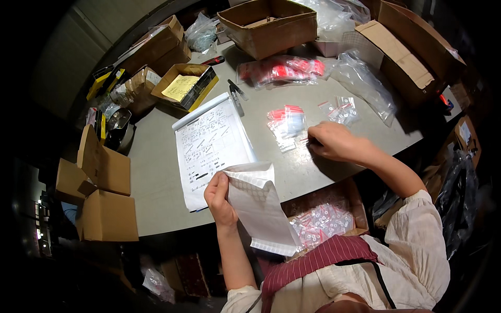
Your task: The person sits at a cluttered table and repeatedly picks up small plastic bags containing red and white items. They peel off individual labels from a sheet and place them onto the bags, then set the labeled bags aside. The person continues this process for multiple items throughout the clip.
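Observation:
My left hand [219, 201] pinches the top corner of a folded white sheet of small round stickers [255, 206], which hangs over the table's front edge. My right hand [334, 141] is lowered to the tabletop with its fingers curled together; what they hold, if anything, is hidden. Just left of it lies a fanned stack of small clear zip bags [287, 125] with red top strips. Beyond that hand is a loose group of small bags [342, 110] with little pieces inside. Below the table edge, an open carton [357, 208] holds many filled bags [323, 224] with white round spots.
A handwritten notepad [209, 146] lies on the grey table [156, 193], with black markers [237, 94] beyond it. Farther back are a bundle of red-striped bags [282, 70], a clear plastic bag [365, 83], a yellow-edged box [185, 86] and cardboard cartons [269, 36]. Open cartons [107, 208] stand left.

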### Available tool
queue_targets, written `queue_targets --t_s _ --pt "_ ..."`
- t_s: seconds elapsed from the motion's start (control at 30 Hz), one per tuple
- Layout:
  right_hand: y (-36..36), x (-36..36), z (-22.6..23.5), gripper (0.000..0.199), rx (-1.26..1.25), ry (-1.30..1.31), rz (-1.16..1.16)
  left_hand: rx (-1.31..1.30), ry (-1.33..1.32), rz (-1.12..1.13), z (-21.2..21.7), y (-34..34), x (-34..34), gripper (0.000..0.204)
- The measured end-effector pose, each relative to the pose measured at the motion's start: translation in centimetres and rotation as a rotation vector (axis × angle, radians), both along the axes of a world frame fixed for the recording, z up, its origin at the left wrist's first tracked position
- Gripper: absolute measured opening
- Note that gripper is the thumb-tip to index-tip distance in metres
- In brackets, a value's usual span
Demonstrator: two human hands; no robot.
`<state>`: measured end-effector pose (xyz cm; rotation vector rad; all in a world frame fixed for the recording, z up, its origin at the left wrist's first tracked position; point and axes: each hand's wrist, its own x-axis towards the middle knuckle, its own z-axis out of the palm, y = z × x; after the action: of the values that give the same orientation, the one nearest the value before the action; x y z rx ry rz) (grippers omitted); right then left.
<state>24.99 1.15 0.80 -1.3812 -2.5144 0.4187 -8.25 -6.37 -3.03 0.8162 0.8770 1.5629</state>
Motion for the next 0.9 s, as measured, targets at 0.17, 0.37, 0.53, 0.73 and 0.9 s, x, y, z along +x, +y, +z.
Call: queue_targets --t_s 0.17,0.37,0.53,0.73,0.9 --pt "1.8 2.7 1.5 0.032 0.157 -0.301 -0.158 0.041 -0.047 -0.013 0.5 -0.2 0.3 0.025" --pt "1.7 0.1 1.3 0.035 0.022 -0.255 -0.061 0.027 -0.02 0.014 0.6 -0.3 0.4 0.025" --pt "2.7 1.9 2.7 0.034 -0.082 -0.183 -0.037 0.051 0.013 0.017 0.0 -0.6 0.1 0.025" --pt "5.6 2.8 0.3 0.026 -0.135 0.361 -0.056 0.06 0.02 0.063 0.1 -0.3 0.7 0.024" --pt "5.0 0.9 -1.5 0.024 0.17 0.184 0.019 0.067 0.022 0.059 0.0 -0.5 0.5 0.024"
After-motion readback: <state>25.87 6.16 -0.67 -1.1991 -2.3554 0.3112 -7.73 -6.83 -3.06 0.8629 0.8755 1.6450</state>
